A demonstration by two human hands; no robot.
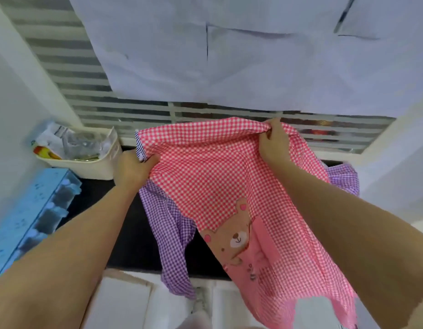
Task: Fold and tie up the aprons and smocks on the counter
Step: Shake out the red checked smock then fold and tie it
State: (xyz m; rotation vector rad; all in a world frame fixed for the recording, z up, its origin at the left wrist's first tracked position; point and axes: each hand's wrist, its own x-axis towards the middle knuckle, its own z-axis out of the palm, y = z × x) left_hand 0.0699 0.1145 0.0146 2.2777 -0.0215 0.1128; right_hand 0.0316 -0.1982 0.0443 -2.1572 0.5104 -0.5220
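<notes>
A pink-and-white checked apron (205, 176) with a bear picture and a pink pocket hangs spread between both hands above the dark counter (132, 241). My left hand (132, 172) grips its left top edge, by a blue striped trim. Its bunched right top corner is pinched in my right hand (274, 143). Beneath it lies a purple checked garment (170, 233), part draped over the counter's front edge, another part showing at the right (343, 179).
A cream basket (103, 167) of packets stands at the back left of the counter. A blue tray (27, 217) lies along the left side. White cloth (229, 55) hangs overhead before a slatted window. White cabinet fronts (120, 302) are below.
</notes>
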